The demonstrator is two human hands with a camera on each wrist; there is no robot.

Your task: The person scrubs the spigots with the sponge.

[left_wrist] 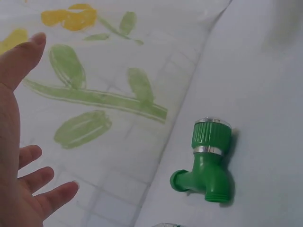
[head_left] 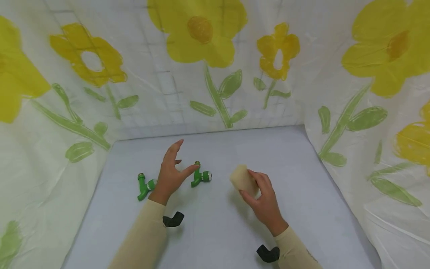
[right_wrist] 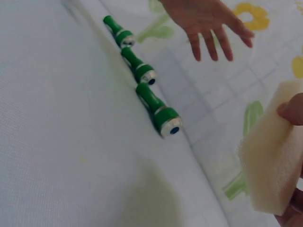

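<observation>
My right hand (head_left: 267, 204) grips a cream-coloured sponge block (head_left: 242, 180) between thumb and fingers, held above the table. My left hand (head_left: 169, 179) hovers with fingers spread and holds nothing. Beside its thumb in the head view lies a green plastic tap (head_left: 197, 178) with a ribbed knob. Another green tap (head_left: 142, 186) lies to the left of that hand, its knob end partly covered by the wrist. In the right wrist view, three green taps lie in a row, the nearest tap (right_wrist: 163, 116) showing a blue-centred silver cap. One tap (left_wrist: 210, 165) shows whole in the left wrist view.
The pale table (head_left: 215, 235) carries the taps. A white sheet (head_left: 141, 108) printed with yellow flowers and green leaves hangs along its back and both sides. Dark angular pieces (head_left: 173, 219) stick out by both sleeves.
</observation>
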